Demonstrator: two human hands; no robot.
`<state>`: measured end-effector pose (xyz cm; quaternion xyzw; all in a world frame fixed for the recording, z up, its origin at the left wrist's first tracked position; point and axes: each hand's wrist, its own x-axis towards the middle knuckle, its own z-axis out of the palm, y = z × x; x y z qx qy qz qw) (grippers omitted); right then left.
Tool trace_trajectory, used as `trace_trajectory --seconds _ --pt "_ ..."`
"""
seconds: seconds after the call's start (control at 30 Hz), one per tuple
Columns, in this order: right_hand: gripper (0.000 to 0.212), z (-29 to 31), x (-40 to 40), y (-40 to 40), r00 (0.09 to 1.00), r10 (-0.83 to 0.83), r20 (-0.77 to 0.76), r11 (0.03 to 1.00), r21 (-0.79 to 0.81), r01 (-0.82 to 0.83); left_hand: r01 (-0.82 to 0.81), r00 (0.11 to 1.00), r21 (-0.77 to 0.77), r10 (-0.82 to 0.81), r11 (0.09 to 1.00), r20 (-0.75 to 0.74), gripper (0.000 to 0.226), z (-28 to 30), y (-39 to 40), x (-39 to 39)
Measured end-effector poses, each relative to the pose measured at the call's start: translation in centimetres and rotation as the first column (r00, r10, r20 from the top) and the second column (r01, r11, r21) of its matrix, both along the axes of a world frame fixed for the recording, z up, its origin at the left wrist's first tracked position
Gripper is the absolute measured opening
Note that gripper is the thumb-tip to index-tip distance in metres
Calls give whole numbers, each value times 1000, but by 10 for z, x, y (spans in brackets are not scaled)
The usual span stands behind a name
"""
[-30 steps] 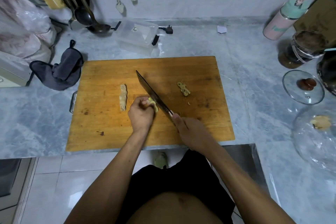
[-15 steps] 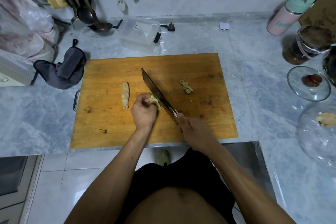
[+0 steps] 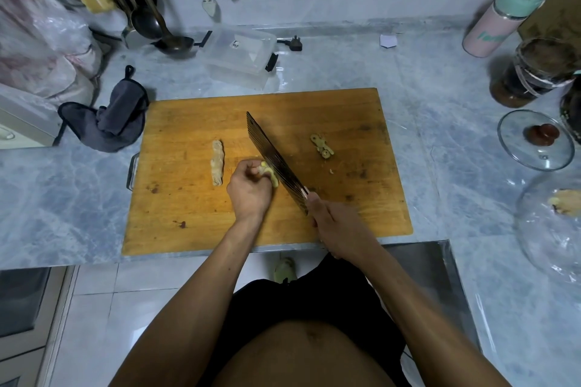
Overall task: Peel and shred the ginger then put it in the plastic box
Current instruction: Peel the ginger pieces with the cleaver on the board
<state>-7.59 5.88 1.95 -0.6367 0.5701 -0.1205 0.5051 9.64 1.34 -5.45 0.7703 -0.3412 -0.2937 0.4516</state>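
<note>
Clearly mid-cut: left hand (image 3: 250,190) has its fingers curled down on a pale ginger piece (image 3: 269,173) in the middle of the wooden cutting board (image 3: 188,229), and right hand (image 3: 336,226) has its fingers wrapped round the handle of the cleaver (image 3: 273,162), w/ the blade flat right against the ginger. Whether this is a peel stroke or a slice, can't tell. A second ginger piece (image 3: 217,163) lies just to the left on the board; trimmed bits (image 3: 322,146) sit well to the right of the blade. Plastic box (image 3: 240,61) waits on the tabletop (image 3: 440,88) just beyond the board's far edge, apparently w/ nothing in it yet.

Next move, I'd judge: keep knuckles ahead of the edge, thin even cuts, then do the other piece.

Writing: pink bottle (image 3: 500,19) at far right has teal lettering, not legible. Small label on the box, too small to read.
</note>
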Motion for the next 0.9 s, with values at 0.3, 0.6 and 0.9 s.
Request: trace_trajectory --seconds 0.3,0.6,0.9 --pt "64 -3 5 -6 1000 11 4 1000 17 -11 9 1000 21 -9 1000 26 23 1 0 0" --pt "67 -7 11 -19 999 11 36 998 68 -13 -36 999 31 35 999 36 26 2 0 -2" --pt "65 -10 19 -23 1000 16 2 998 58 -16 -75 997 44 74 996 16 23 3 -3 -5"
